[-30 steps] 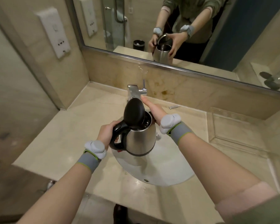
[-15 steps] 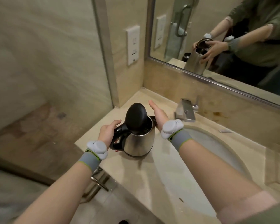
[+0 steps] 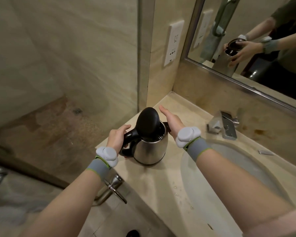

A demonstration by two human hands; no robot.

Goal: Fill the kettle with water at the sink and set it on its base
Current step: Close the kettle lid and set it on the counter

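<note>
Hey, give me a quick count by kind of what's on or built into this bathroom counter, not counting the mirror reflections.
Kettle: 1
Faucet: 1
Sink basin: 1
Small wrapper by the basin: 1
Total: 4

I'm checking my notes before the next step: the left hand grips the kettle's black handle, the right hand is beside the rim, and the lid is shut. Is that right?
Not quite: the head view shows the lid standing open. The rest holds: the left hand grips the kettle by its black handle, and the right hand is beside the rim.
</note>
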